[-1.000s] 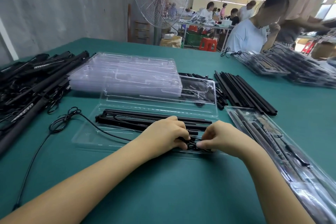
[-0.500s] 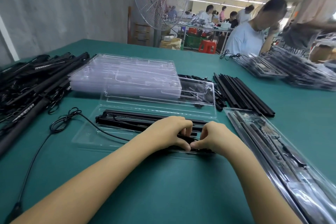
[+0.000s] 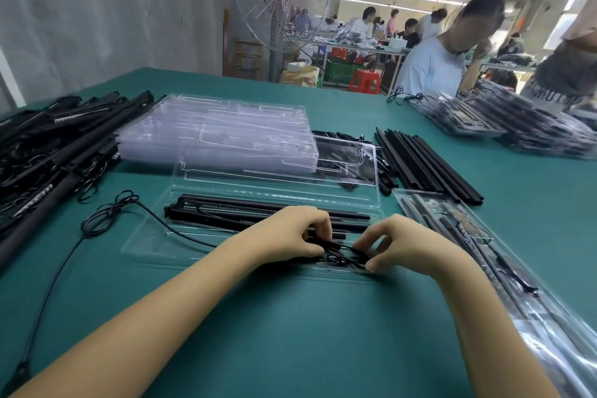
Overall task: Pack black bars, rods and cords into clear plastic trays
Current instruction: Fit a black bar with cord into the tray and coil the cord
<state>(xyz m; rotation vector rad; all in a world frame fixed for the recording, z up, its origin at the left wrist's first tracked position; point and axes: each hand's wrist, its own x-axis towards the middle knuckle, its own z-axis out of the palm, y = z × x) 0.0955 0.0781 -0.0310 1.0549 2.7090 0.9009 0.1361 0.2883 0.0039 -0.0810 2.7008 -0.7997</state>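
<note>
Head view: at frame centre, the left hand point(image 3: 290, 236) and right hand point(image 3: 400, 245) each keep a narrow grip, fingers curled and pinching a coiled black cord point(image 3: 342, 257) at the near edge of the open clear tray point(image 3: 151, 236) on the green surface point(image 3: 307, 333). Several black bars point(image 3: 245, 212) lie in the tray just behind the hands.

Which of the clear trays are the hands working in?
The open tray directly in front, lid folded back, black bars and cord inside. The stack behind it is empty; the tray on the right is already packed.
</note>
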